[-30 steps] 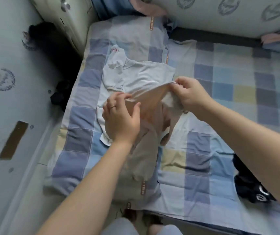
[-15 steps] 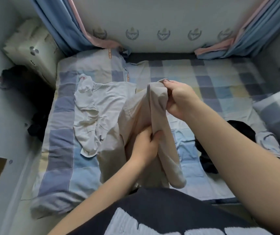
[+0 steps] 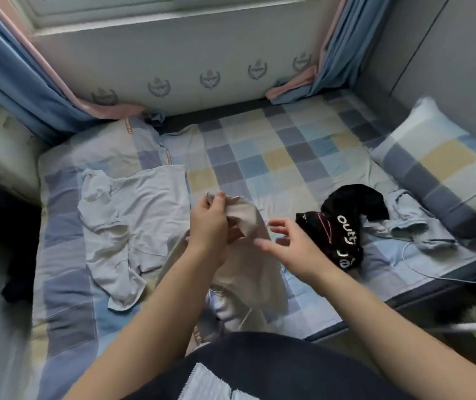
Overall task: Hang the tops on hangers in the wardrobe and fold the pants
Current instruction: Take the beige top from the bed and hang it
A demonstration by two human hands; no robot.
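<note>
Holding the beige garment (image 3: 248, 255) up by one top edge, the left hand (image 3: 210, 223) has its fingers (image 3: 216, 202) pinched shut on the cloth. The rest of it hangs down over the near edge of the bed (image 3: 288, 157), right in front of the person. It is too bunched up to tell if it is a top or pants.

The right hand (image 3: 291, 243) is just beside the cloth. Its fingers (image 3: 277, 223) are spread apart and hold nothing.

A pale grey top (image 3: 133, 220) lies crumpled on the bed to the left, close to the beige one. A black garment (image 3: 346, 226) with white letters sits in a heap to the right. A light blue piece (image 3: 409, 223) lies flat past it, near the pillow (image 3: 444, 168).

The job looks like it is only starting. Nothing on the bed is folded, and nothing is on a hanger. No hanger and no wardrobe can be seen. All four pieces still need doing.

Half a second ago the right hand was gripping the top of the beige cloth and the left hand was holding it lower down. Now the right hand has let go, and the left hand has the top edge. The camera has also tipped up, so more of the window wall (image 3: 173, 53) and curtains (image 3: 14, 76) shows.
</note>
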